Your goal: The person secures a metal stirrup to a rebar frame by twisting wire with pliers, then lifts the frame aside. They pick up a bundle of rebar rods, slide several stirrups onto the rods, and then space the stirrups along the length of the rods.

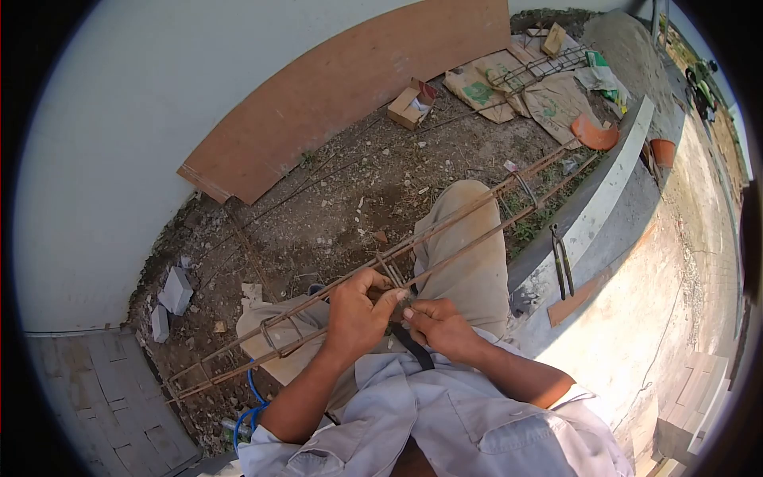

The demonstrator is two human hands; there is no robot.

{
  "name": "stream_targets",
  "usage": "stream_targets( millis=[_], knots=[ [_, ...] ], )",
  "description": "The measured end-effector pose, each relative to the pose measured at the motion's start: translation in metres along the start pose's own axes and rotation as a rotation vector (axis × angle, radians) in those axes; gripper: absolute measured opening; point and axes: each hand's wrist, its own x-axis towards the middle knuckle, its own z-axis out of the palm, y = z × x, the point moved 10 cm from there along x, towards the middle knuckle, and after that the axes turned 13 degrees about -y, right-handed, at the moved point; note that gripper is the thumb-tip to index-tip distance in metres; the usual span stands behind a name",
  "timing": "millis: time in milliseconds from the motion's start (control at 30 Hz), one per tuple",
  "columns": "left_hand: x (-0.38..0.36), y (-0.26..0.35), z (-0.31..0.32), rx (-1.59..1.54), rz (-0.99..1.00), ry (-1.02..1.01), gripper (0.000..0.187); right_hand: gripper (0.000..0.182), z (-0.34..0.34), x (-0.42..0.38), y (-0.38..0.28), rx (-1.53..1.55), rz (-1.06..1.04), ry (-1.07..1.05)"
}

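Note:
A long cage of thin rusty rebar [465,211] with square stirrups lies diagonally across my lap. My left hand [358,308] is closed around its lower bar near a pair of stirrups in the middle. Just to the right, my right hand [441,324] is pinched, with its fingertips close to the left thumb and the bar. Something small and dark sits between the two hands, too small to make out. Further stirrups show on the cage, one at the lower left [280,335] and one at the upper right [526,191].
Pincers with dark handles [563,262] lie on the concrete ledge [608,187] at right. Beyond are an open cardboard box [411,106], paper sacks [556,107], an orange hard piece [594,133] and a plywood sheet [342,91]. White blocks [176,291] and blue tubing [256,389] are at left.

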Motion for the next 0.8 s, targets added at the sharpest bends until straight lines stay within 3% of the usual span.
stream_targets(
  millis=[200,300,400,700,800],
  knots=[
    [-0.003,0.001,-0.001,0.005,0.06,0.09,0.017,0.029,-0.003,0.002,0.002,-0.056,-0.053,0.036],
    [-0.005,0.003,-0.002,0.044,0.091,0.122,0.017,0.018,-0.016,-0.025,-0.023,-0.253,-0.197,0.253],
    [-0.007,0.01,-0.003,0.091,0.141,0.145,0.016,0.003,-0.011,-0.058,-0.057,-0.706,-0.368,0.332],
    [-0.004,0.004,0.001,0.058,0.243,0.147,0.013,0.017,-0.011,-0.062,-0.168,-1.376,-0.534,0.413],
    [-0.004,0.001,-0.001,0.03,0.219,0.144,0.012,0.01,-0.011,-0.052,-0.177,-1.338,-0.526,0.286]
  ],
)
